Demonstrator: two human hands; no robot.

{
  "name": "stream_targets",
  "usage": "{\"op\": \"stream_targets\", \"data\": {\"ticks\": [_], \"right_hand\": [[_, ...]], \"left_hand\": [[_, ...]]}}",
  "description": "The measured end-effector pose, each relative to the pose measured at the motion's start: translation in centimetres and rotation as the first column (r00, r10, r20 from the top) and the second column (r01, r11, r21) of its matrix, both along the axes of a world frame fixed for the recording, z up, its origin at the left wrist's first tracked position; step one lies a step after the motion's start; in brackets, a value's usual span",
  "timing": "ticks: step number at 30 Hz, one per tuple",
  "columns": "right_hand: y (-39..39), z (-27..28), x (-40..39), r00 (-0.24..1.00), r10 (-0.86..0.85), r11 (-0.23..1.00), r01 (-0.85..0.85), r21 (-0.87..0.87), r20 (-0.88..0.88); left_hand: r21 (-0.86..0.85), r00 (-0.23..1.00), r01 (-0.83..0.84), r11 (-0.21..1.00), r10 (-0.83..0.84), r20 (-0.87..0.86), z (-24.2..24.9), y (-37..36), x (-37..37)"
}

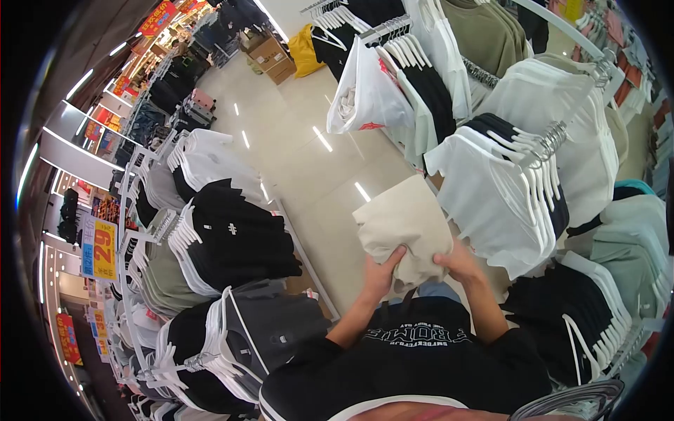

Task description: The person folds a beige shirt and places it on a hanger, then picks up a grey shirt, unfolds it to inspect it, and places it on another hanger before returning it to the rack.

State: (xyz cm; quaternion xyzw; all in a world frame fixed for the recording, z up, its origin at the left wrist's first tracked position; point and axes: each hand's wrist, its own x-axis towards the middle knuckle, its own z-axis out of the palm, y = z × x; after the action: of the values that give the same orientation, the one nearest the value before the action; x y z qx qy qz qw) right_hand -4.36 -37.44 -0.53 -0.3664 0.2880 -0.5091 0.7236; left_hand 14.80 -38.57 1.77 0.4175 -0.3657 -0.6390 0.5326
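Observation:
A cream-coloured folded cloth is held in front of my body, above the floor. My left hand grips its lower left side, with the thumb lying on top of the fabric. At its lower right edge, my right hand pinches the cloth between thumb and fingers. The fingers beneath the cloth are hidden on both sides. The fabric looks bunched and creased between the hands and smoother toward its far edge.
Racks of black shirts on white hangers stand at the left. White shirts hang close at the right. A white bag hangs farther ahead. Cardboard boxes and a yellow bag lie beyond the tiled aisle.

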Motion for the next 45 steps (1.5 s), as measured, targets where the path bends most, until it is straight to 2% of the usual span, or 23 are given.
{"op": "stream_targets", "data": {"ticks": [1, 4, 5, 7, 10, 13, 16, 18, 19, 22, 25, 27, 28, 31, 34, 37, 40, 42, 43, 45], "right_hand": [[-0.8, 0.1, 0.4, 0.999, -0.025, 0.997, 0.023, 0.078, 0.025], [-3.2, 0.0, 1.8, 0.990, -0.095, 0.956, 0.061, 0.286, 0.105], [-4.0, -0.3, 2.7, 0.983, -0.117, 0.938, 0.061, 0.342, 0.144], [-5.4, -1.0, 4.2, 0.965, -0.166, 0.906, 0.068, 0.417, 0.204], [-8.7, -1.7, 6.0, 0.936, -0.238, 0.894, 0.107, 0.435, 0.259], [-12.3, -1.7, 7.8, 0.913, -0.290, 0.904, 0.163, 0.394, 0.288], [-16.8, -1.0, 9.2, 0.896, -0.359, 0.906, 0.267, 0.330, 0.261], [-19.8, -0.7, 10.6, 0.876, -0.416, 0.891, 0.338, 0.305, 0.243], [-21.5, -0.4, 11.7, 0.831, -0.501, 0.855, 0.434, 0.283, 0.241], [-25.9, 1.1, 14.8, 0.678, -0.727, 0.684, 0.705, 0.185, 0.107], [-29.1, 3.5, 16.8, 0.525, -0.851, 0.524, 0.851, 0.047, -0.028], [-30.7, 3.8, 17.4, 0.419, -0.904, 0.424, 0.903, -0.065, -0.082], [-31.2, 3.9, 17.5, 0.364, -0.925, 0.376, 0.918, -0.123, -0.108], [-32.7, 4.4, 17.7, 0.227, -0.948, 0.285, 0.918, -0.275, -0.222], [-34.5, 4.0, 17.2, 0.057, -0.903, 0.294, 0.805, -0.514, -0.427], [-37.5, 5.0, 17.8, 0.032, -0.869, 0.383, 0.676, -0.629, -0.495], [-41.0, 5.6, 18.5, 0.222, -0.788, 0.576, 0.595, -0.561, -0.574], [-43.5, 4.2, 18.3, 0.408, -0.705, 0.691, 0.578, -0.434, -0.580], [-45.0, 3.3, 18.4, 0.499, -0.660, 0.740, 0.559, -0.374, -0.561], [-47.6, 0.6, 18.9, 0.656, -0.650, 0.745, 0.650, -0.150, -0.383]], "left_hand": [[-0.042, 0.998, -0.001, 0.999, 0.003, 0.058, 0.1, -0.8, -0.2], [-0.112, 0.915, 0.124, 0.986, -0.070, 0.398, 1.8, -3.6, 0.6], [-0.198, 0.831, 0.109, 0.974, 0.020, 0.557, 1.8, -4.6, 1.0], [-0.354, 0.575, 0.133, 0.926, 0.219, 0.788, 1.3, -6.4, 2.2], [-0.179, 0.748, 0.120, 0.976, 0.029, 0.663, -0.5, -9.4, 5.1], [-0.217, 0.893, 0.182, 0.959, -0.069, 0.445, -1.8, -12.2, 8.4], [-0.233, 0.993, 0.022, 0.972, 0.007, 0.119, -1.2, -16.3, 11.1], [-0.156, 0.985, 0.036, 0.987, -0.008, 0.175, -1.6, -19.8, 14.7], [-0.128, 0.981, 0.042, 0.991, -0.016, 0.196, -1.6, -22.2, 16.1], [-0.156, 0.945, 0.021, 0.988, 0.032, 0.327, -1.0, -27.8, 19.1], [-0.137, 0.937, 0.061, 0.989, -0.010, 0.348, -0.7, -33.5, 19.9], [-0.203, 0.914, 0.111, 0.973, -0.020, 0.406, -1.2, -37.5, 19.5], [-0.233, 0.901, 0.134, 0.963, -0.021, 0.432, -1.7, -39.2, 19.1], [-0.246, 0.890, 0.057, 0.968, 0.062, 0.452, -4.9, -44.0, 17.9], [-0.323, 0.785, 0.049, 0.945, 0.164, 0.598, -9.5, -47.5, 16.6], [-0.049, 0.683, 0.375, 0.926, -0.240, 0.690, -11.4, -50.7, 16.0], [0.199, 0.750, 0.363, 0.910, -0.412, 0.516, -11.9, -52.9, 15.1], [0.085, 0.945, 0.256, 0.963, -0.267, 0.186, -12.1, -52.6, 14.3], [0.040, 0.983, 0.185, 0.982, -0.186, 0.008, -12.0, -52.6, 14.2], [0.142, 0.980, 0.164, 0.976, -0.145, -0.133, -11.7, -52.6, 14.3]]}}
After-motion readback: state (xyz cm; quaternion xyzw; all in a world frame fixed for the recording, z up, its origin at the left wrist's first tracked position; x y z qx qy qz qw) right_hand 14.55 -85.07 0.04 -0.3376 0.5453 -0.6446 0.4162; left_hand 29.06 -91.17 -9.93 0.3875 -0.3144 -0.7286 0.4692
